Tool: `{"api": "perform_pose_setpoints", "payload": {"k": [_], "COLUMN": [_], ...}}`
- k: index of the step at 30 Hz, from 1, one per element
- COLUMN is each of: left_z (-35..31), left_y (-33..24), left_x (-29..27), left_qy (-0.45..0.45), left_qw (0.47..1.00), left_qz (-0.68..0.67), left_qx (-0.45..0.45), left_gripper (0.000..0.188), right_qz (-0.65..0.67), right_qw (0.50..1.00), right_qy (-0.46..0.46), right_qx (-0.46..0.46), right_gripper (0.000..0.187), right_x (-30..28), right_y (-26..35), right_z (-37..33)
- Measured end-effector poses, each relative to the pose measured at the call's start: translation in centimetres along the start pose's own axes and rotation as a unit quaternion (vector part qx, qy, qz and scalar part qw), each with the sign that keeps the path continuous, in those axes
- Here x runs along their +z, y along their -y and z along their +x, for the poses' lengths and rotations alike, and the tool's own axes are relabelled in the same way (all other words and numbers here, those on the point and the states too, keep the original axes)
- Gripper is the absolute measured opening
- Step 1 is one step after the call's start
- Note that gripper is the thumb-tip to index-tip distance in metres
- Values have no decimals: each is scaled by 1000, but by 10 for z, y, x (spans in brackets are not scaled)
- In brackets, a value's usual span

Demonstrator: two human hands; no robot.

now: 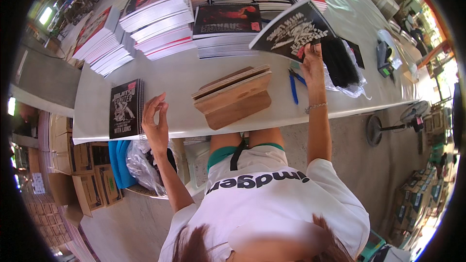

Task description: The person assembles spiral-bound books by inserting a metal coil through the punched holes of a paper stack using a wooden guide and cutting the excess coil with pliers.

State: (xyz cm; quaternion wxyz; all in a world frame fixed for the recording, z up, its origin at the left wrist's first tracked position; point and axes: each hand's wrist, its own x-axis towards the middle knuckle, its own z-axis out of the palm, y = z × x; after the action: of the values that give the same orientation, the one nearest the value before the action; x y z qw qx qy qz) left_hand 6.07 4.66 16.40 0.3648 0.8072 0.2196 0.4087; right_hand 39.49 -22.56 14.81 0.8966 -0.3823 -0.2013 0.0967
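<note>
My right hand (311,60) grips the lower right corner of a black-covered notebook (296,31), which is raised and tilted above the table. Beside that hand lies a bundle of black wire binding combs (341,62) on clear plastic. Blue-handled pliers (294,87) rest just below it. My left hand (156,119) is empty, its fingers loosely curved and apart, close to a black spiral-bound notebook (126,109) at the table's left front corner. Between my hands stands a slotted wooden block (233,97).
Tall stacks of printed notebooks (158,19) line the far side of the white-covered table (179,82). A black device (384,58) lies at the right. Below the table are cardboard boxes (92,184) and a plastic bag (145,165) at left, a fan (376,130) at right.
</note>
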Motion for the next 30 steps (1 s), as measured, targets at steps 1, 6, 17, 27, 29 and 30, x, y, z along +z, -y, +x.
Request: {"api": "perform_pose_setpoints", "payload": {"k": [1, 6, 17, 27, 29, 30], "left_z": [-1, -9, -15, -18, -12, -9], "left_y": [-3, 0, -8, -16, -8, 2], "left_x": [6, 32, 65, 78, 75, 70], "left_qy": [6, -8, 12, 58, 55, 64], "left_qw": [1000, 984, 969, 951, 964, 964], "left_qz": [-4, -171, -242, -275, -248, -247], "left_qx": [1, -54, -37, -129, -77, -73], "left_gripper": [27, 34, 71, 77, 71, 71], "right_qz": [-3, 17, -4, -590, -661, -690], "right_qw": [1000, 999, 1000, 788, 710, 676], "right_qy": [-5, 36, -12, 132, 130, 109], "right_qx": [-3, -18, -28, -114, -205, -235], "right_gripper": [30, 41, 47, 44, 45, 44], "right_x": [0, -8, 15, 44, 30, 15], "right_y": [0, -3, -15, -24, 0, 16], "right_z": [-7, -25, -49, -101, -71, -45]}}
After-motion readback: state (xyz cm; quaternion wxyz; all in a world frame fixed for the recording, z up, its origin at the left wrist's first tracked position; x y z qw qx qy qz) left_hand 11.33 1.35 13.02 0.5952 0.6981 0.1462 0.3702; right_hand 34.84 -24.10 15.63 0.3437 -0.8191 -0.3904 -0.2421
